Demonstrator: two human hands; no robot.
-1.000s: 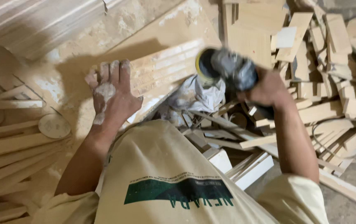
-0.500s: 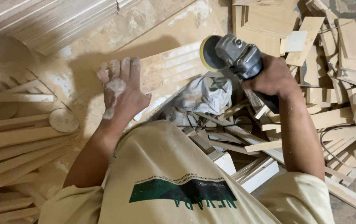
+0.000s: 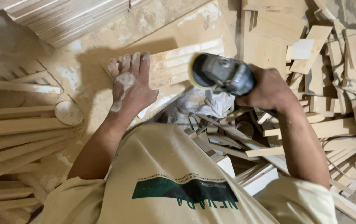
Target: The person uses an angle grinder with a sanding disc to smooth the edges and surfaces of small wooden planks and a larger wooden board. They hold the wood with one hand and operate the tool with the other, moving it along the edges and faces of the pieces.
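Left hand: the left hand (image 3: 130, 85), dusted white, lies palm down with fingers spread flat on the near end of a grooved wooden panel (image 3: 178, 66); it grips nothing, only presses on the wood.
Right hand: the right hand (image 3: 267, 89) is wrapped tight round the body of a grey angle grinder (image 3: 223, 74), fingers curled under it.
Grinder: its round sanding disc (image 3: 194, 71), yellow at the rim, is turned toward the left hand and sits at the right end of the panel; whether the disc touches the wood I cannot tell.
Panel: pale, with long parallel grooves, lying slantwise on the dusty work surface (image 3: 82, 70), between the two hands.
Under the grinder: a crumpled white cloth or bag (image 3: 213, 103) among thin offcut strips.
Left side: long pale wooden slats (image 3: 20, 124) lie side by side, with a loose round sanding disc (image 3: 68, 113) on them, near the left forearm.
Top left: a stack of thin boards (image 3: 70, 16) seen on edge.
Right side: a heap of short wooden blocks and offcuts (image 3: 343, 74) beyond the right hand.
Foreground: the person's beige shirt (image 3: 165, 178).
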